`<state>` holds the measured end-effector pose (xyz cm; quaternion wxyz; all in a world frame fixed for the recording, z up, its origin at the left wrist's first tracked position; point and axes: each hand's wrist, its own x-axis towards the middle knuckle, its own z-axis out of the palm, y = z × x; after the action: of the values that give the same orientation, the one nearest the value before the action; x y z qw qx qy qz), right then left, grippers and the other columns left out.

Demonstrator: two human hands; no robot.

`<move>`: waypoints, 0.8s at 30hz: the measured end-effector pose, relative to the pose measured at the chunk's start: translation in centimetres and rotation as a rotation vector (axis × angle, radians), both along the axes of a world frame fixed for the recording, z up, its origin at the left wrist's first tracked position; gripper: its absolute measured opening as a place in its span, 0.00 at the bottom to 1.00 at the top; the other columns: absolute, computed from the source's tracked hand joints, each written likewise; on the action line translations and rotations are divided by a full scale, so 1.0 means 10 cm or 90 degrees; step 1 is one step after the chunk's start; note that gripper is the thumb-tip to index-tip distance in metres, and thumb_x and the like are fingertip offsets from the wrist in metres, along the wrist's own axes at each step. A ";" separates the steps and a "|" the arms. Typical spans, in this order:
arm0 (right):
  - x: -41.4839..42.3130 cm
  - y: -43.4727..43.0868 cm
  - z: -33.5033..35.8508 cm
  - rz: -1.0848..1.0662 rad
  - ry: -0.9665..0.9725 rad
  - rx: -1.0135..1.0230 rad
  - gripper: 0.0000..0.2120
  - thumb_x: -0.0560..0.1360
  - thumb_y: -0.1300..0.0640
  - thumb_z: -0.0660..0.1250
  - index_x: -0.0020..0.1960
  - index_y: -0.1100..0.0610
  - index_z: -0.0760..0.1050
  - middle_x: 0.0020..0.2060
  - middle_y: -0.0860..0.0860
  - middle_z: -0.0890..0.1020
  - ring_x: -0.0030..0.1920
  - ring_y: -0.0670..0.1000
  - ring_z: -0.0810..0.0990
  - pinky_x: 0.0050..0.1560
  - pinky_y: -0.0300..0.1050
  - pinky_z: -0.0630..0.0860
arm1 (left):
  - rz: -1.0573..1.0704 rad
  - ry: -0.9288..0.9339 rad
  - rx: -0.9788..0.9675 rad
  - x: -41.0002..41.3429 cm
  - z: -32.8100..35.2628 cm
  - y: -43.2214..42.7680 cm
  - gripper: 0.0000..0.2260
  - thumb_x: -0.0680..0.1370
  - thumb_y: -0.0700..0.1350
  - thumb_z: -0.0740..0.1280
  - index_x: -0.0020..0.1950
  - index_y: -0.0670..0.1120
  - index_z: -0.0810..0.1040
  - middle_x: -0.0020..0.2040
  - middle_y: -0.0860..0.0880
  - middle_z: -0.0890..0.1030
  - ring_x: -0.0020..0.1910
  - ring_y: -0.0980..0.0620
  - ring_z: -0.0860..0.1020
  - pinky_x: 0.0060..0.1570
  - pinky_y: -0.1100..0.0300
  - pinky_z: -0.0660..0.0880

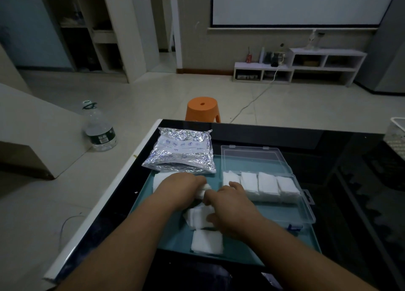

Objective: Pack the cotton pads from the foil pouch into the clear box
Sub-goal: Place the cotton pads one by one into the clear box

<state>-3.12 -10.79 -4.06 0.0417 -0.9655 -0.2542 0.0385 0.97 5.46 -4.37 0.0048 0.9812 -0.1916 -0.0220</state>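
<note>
Both hands are meeting mid-frame over the teal mat (274,242). The left hand (182,187) is curling its fingers round a small bundle of cotton pads (202,190), and the right hand (232,205) is pinching the same bundle from the other side, so neither hand is released.

Loose pads (198,218) are lying just below the hands, and a neater stack (207,241) is sitting nearer the bottom edge. Another pile (158,180) is showing at the left, just beside the mouth of the foil pouch (182,150). The clear box (285,212) is lying open at centre right, with four rows of packed pads (260,186) filling its far half.

The pads are probably feather-light, soft and squashy (and apt to fan apart), so squeezing the bundle across its flat faces is looking safest. The box's near half is offering open room. Its rim is low, and its lid (252,159) is lying back toward the top of the frame, so the way in from the left appears unobstructed. The dark table (328,141) is stretching bare on the far right.
</note>
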 end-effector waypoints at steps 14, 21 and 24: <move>-0.03 0.02 0.02 0.009 0.010 -0.027 0.17 0.72 0.45 0.69 0.55 0.52 0.74 0.54 0.54 0.78 0.58 0.56 0.70 0.63 0.54 0.59 | 0.033 0.050 0.006 0.03 -0.04 0.00 0.06 0.75 0.46 0.64 0.50 0.49 0.78 0.51 0.45 0.80 0.50 0.43 0.78 0.43 0.55 0.71; 0.02 0.02 0.06 0.009 0.050 -0.009 0.13 0.69 0.47 0.71 0.50 0.50 0.75 0.52 0.51 0.77 0.57 0.55 0.72 0.60 0.51 0.61 | 0.076 0.023 -0.101 -0.01 0.09 0.00 0.12 0.73 0.40 0.62 0.54 0.51 0.78 0.54 0.45 0.81 0.52 0.44 0.78 0.42 0.59 0.67; 0.04 -0.01 0.12 0.028 0.067 0.050 0.11 0.68 0.47 0.71 0.47 0.48 0.76 0.56 0.49 0.75 0.57 0.54 0.71 0.56 0.48 0.63 | 0.080 0.020 -0.106 0.00 0.17 0.02 0.11 0.74 0.39 0.62 0.53 0.50 0.77 0.53 0.45 0.81 0.52 0.44 0.78 0.41 0.59 0.66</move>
<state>-2.71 -10.87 -2.90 0.0920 -0.9539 -0.2744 0.0800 0.94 5.67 -2.67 0.0906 0.9870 -0.1308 -0.0210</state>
